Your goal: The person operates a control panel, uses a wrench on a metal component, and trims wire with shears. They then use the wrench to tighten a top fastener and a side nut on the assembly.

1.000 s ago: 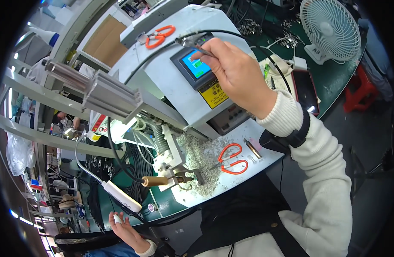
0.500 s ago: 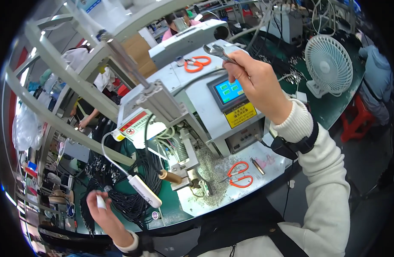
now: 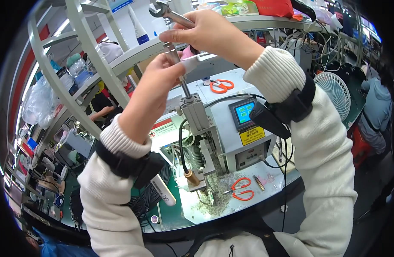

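An open-end wrench (image 3: 173, 16) is gripped in my right hand (image 3: 210, 33), its jaw pointing up and left. The thumb and finger of that hand reach the top of an upright metal rod (image 3: 186, 89). Around the rod's thick upper sleeve (image 3: 171, 53) close the fingers of my left hand (image 3: 153, 83); a white wrap shows on one of them. This rod rises from a grey pneumatic cylinder (image 3: 194, 113) on a white bench machine (image 3: 222, 115). Beside the cylinder the machine has a small blue touchscreen (image 3: 245, 113).
Orange-handled snips (image 3: 242, 189) and a brass-coloured tube (image 3: 259, 183) lie on the white work plate (image 3: 265, 198), among metal scraps. Other orange-handled scissors (image 3: 222, 86) rest on the machine. A white power strip (image 3: 163, 190) lies left, a fan (image 3: 334, 92) stands right, and a shelf frame (image 3: 83, 55) rises left.
My left hand has risen from the lower left to the rod. My right hand has brought the wrench up and left to the rod's top. The view has tilted upward.
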Tool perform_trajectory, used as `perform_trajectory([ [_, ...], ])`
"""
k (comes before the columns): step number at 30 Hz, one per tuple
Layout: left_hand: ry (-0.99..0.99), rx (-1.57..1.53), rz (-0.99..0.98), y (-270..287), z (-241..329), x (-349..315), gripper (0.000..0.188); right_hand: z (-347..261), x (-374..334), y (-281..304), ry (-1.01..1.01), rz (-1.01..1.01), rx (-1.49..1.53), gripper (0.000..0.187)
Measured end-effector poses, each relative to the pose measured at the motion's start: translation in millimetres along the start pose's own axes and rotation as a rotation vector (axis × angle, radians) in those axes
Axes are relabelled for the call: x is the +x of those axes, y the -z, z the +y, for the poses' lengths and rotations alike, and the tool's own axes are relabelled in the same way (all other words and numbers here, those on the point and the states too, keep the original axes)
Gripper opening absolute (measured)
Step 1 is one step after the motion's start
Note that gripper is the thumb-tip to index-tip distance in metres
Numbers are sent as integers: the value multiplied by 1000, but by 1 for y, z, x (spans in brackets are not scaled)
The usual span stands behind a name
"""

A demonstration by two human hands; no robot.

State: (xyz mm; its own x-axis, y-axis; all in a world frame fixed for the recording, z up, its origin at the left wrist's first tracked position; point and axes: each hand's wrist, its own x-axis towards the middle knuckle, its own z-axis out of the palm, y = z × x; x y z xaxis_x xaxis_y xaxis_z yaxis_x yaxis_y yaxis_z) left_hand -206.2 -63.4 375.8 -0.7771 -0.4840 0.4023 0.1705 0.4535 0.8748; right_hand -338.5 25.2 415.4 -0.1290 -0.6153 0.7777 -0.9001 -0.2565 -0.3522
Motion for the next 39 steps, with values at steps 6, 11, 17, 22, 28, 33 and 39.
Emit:
perform_trajectory([
  [6,61,-179,47,-22,5,9,23,-2,-11,17,-108,-81,-341,49],
  [11,102,-259,90,-23,4,12,13,-1,-32,26,177,-43,-746,33],
  [17,82,-296,91,-25,2,14,13,-26,-39,27,129,-10,-853,25],
  [22,46,-291,111,-25,-5,18,10,-46,-38,21,128,-29,-950,20],
  [28,7,-326,136,-33,-3,22,13,-77,-40,6,101,-96,-1171,11],
  [33,38,-310,81,-26,-9,26,16,-66,-41,7,294,-2,-1198,5],
  [39,-130,-396,142,-37,-18,32,12,-85,-47,-9,184,-26,-1447,5],
])
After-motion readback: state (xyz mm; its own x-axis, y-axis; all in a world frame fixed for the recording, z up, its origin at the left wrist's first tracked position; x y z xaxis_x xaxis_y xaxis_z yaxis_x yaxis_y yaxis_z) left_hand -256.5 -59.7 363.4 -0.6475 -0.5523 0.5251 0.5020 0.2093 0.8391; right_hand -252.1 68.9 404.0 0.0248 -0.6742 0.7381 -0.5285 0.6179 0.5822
